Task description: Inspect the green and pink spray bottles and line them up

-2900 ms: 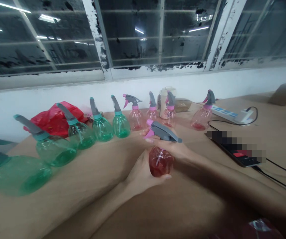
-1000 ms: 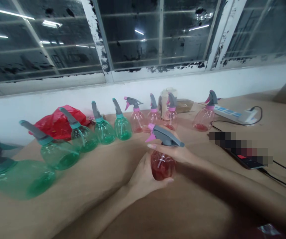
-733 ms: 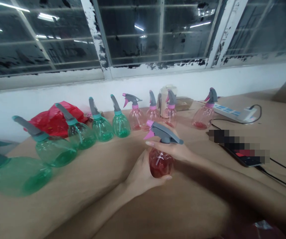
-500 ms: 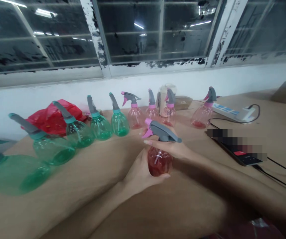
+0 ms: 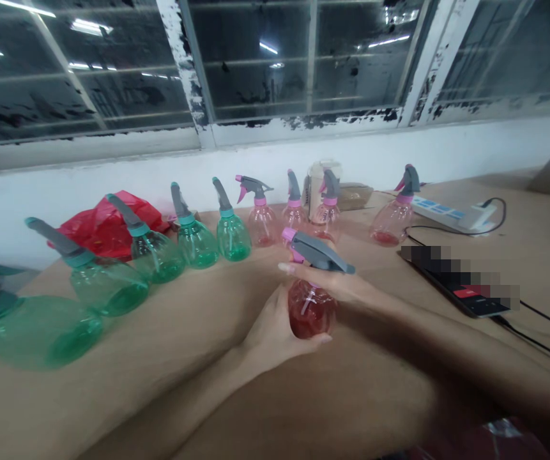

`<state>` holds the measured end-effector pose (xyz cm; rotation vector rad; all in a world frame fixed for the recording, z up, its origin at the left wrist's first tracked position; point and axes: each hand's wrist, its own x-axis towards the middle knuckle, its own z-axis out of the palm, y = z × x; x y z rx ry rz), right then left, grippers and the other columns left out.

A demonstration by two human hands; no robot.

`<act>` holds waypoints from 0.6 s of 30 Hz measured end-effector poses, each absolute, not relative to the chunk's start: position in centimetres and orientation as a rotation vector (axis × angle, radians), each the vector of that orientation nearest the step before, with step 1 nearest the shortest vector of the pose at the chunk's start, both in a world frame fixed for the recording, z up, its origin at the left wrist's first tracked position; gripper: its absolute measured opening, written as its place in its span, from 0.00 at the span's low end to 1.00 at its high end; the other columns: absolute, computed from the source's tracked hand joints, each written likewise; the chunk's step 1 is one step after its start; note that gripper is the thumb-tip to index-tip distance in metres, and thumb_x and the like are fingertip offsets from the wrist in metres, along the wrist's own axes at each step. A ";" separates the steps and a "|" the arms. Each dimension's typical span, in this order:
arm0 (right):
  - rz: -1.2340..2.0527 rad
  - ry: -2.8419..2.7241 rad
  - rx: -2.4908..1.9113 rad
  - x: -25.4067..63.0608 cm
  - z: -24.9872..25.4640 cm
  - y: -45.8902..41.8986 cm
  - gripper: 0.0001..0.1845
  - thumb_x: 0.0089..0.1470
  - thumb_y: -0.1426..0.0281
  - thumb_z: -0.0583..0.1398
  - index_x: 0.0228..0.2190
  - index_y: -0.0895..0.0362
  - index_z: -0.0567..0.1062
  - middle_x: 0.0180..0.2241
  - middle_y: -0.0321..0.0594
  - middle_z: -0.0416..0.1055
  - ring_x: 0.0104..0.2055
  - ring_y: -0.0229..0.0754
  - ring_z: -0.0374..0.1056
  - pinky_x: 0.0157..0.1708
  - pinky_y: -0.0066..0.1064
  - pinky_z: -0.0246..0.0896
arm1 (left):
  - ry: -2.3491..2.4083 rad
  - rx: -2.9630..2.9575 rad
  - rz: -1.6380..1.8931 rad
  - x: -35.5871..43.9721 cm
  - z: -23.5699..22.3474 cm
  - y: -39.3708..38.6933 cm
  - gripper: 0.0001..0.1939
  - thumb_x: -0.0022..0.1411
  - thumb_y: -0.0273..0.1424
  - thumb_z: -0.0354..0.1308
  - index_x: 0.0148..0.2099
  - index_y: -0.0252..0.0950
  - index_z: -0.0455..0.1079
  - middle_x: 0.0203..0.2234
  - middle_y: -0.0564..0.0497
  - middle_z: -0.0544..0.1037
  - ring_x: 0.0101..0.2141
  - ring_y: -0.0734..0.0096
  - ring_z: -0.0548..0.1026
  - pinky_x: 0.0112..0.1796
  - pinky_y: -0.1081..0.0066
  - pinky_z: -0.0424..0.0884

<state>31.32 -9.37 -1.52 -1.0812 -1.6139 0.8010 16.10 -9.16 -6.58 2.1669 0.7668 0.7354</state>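
A pink-red spray bottle point(image 5: 311, 313) with a grey and pink trigger head point(image 5: 320, 250) stands upright between my hands, low in the middle of the view. My left hand point(image 5: 275, 326) is wrapped round the lower body of this bottle, thumb along its near side. Across the neck, just under the spray head, lies my right hand point(image 5: 327, 280), its fingers closed round the collar and trigger. The far side of the bottle and some fingertips are hidden.
Several green spray bottles point(image 5: 198, 246) line the table's left side. Several pink spray bottles point(image 5: 264, 225) stand behind my hands. A red plastic bag point(image 5: 97, 227) lies back left. On the right are a phone point(image 5: 464, 287), cables and a power strip point(image 5: 451, 216).
My right hand's fingers have moved up and tightened over the trigger, which is now mostly covered. The view has shifted slightly; the left hand keeps its hold.
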 end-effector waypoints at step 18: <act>0.641 -1.535 -0.993 31.0 -2.8 -9.2 0.17 0.46 0.61 0.63 0.40 0.48 0.72 0.29 0.33 0.69 0.29 0.40 0.67 0.33 0.36 0.66 | 0.760 2.167 0.752 16.1 -5.8 -9.4 0.39 0.45 0.34 0.66 0.58 0.40 0.55 0.54 0.43 0.64 0.55 0.47 0.62 0.52 0.45 0.59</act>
